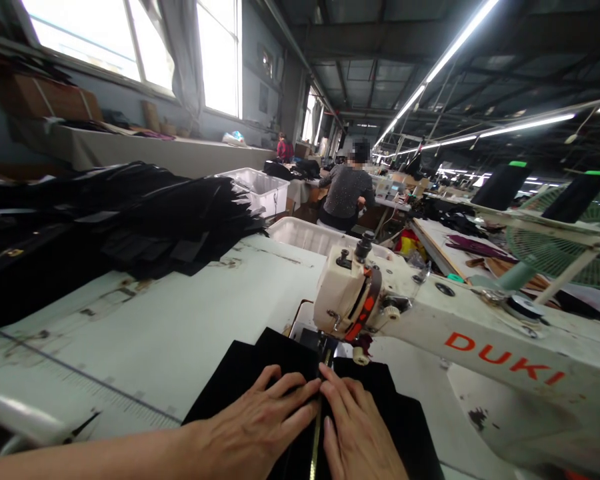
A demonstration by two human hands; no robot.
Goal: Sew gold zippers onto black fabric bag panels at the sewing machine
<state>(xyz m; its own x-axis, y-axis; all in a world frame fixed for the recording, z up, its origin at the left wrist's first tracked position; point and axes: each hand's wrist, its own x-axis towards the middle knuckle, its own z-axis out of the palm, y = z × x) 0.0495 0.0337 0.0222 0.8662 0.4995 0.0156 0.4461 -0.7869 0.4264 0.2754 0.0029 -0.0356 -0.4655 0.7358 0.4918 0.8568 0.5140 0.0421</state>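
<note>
Pressing down on black fabric [230, 385], the left hand [260, 417] and right hand [360, 427] lie palms down with their fingertips nearly meeting. The fingers of each hand are laid close together rather than spread wide; I cannot tell whether either one pinches a fold beneath. Between the hands, a narrow gold-toned strip [314, 447] runs along the fabric, passing under the meeting fingertips towards the head of a sewing machine [430, 333] just beyond them. The machine's arm, lettered DUKI in orange, stretches away to the right of the right hand. Left of the left hand, the pale tabletop [240, 300] carries a dark line with ruler marks, and farther off that way lies a heap of black cloth [145, 207]. Well ahead of both hands, past a white crate [305, 233], a co-worker [347, 193] sits facing away
</note>
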